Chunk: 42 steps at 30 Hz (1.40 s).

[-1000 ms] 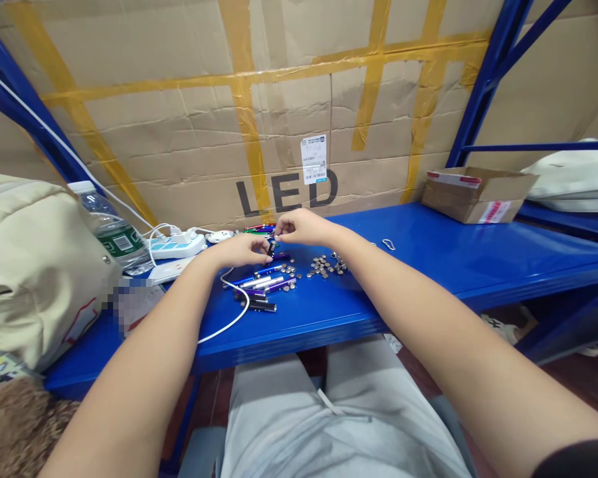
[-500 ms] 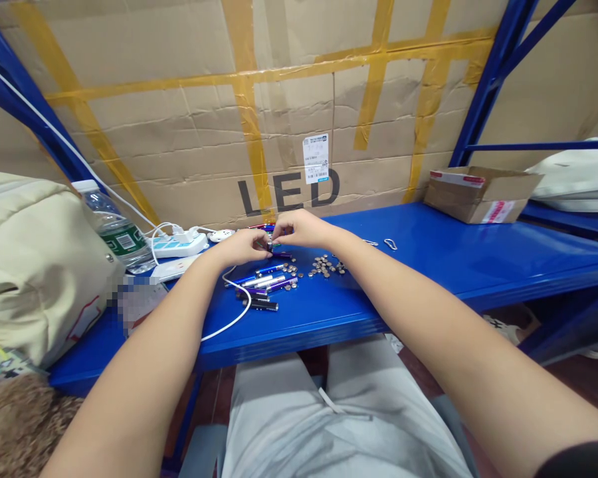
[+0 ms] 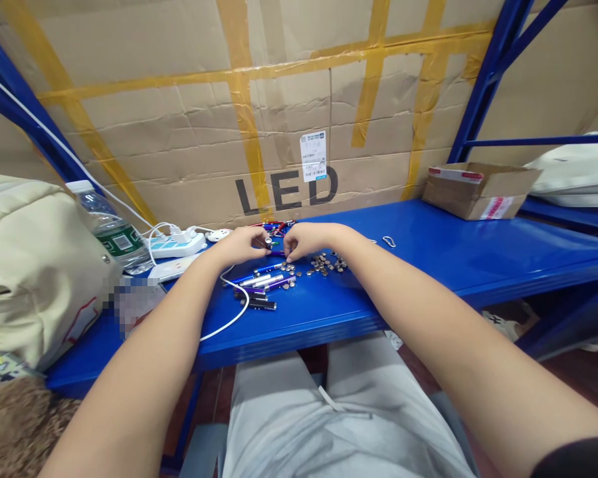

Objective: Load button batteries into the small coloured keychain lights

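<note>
The right hand [image 3: 306, 239] has dropped to silver discs [image 3: 290, 267] on the bench [image 3: 329, 305]; whether its fingers hold one, I cannot tell. The left hand's [image 3: 240, 245] fingers pinch a dark tube [image 3: 268, 244], probably keeping its end reachable.

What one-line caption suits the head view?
Left hand holding a dark tube, right hand near small silver discs on a blue table.

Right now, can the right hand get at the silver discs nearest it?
Looks like yes: the right hand is low, its fingertips right by the nearest silver discs, with nothing visible blocking the way.
</note>
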{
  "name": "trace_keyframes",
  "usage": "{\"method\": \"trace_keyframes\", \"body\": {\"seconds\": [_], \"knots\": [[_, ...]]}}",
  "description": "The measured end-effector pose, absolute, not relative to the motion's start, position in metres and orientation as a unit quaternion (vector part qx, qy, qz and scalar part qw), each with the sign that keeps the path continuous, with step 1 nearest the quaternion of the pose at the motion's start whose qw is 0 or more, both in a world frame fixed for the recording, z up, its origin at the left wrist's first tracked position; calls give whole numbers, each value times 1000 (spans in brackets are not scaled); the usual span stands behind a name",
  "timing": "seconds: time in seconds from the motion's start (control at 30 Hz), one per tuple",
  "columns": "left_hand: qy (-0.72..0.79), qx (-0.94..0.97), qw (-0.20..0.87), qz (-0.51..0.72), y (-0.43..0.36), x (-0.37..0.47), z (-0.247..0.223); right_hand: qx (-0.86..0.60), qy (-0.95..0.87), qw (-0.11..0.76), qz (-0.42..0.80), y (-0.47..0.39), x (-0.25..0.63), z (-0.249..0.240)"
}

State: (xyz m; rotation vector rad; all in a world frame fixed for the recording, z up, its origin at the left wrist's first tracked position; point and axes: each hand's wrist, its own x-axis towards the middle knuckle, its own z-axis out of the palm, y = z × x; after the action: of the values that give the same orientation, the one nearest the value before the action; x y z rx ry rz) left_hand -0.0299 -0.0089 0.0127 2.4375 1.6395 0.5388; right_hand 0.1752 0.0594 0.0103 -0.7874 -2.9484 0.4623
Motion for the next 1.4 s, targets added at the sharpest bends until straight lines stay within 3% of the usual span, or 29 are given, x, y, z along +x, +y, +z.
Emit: {"method": "trace_keyframes", "body": {"seconds": [0.13,0.67,0.9,1.0,1.4], "knots": [[549,810,126,167,-7,-29,11,-288,-947,0,143,60,174,9],[557,809,120,141,-8,-27,10,-383,-909,22,162,60,175,9],[541,818,133,142,-9,-28,9,-261,-888,288,245,52,168,14],[540,818,139,140,-8,-29,9,-237,-870,342,263,49,161,10],[541,812,174,135,-7,-32,9,-208,-918,284,180,51,158,7]]}}
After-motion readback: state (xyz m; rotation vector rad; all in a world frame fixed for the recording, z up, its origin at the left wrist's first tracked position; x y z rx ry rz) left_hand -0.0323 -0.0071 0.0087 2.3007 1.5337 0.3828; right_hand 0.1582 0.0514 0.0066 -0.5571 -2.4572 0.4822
